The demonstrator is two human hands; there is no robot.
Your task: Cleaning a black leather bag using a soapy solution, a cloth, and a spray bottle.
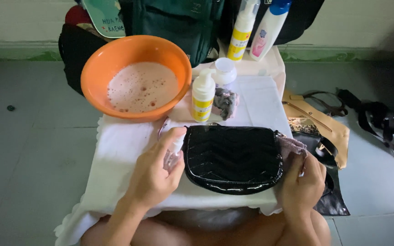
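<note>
My left hand (153, 175) was closed around a small clear spray bottle (173, 155), its nozzle turned toward the black quilted handbag (232, 157) just beside it. My right hand (301, 184) was clenched on a pinkish cloth (292, 146) at the bag's right end. The bag lay flat in the middle of the surface (115, 150), close in front of me.

I judged the chief risk to be the orange bowl (135, 75) of foamy water just behind my left hand: a careless lift of the elbow could tip it over the white covering and the bag. The spray could also miss and wet the covering instead. The glossy bag might slide toward the near edge if I rubbed hard with the cloth.

The surface was a low one draped in white fabric with a scalloped hem, crowded with a yellow-banded pump bottle (203, 95) and a grey rag (225, 103). It stood on a grey tiled floor (28, 150), with more bags and straps (381, 120) lying to the right, near a pale wall.
</note>
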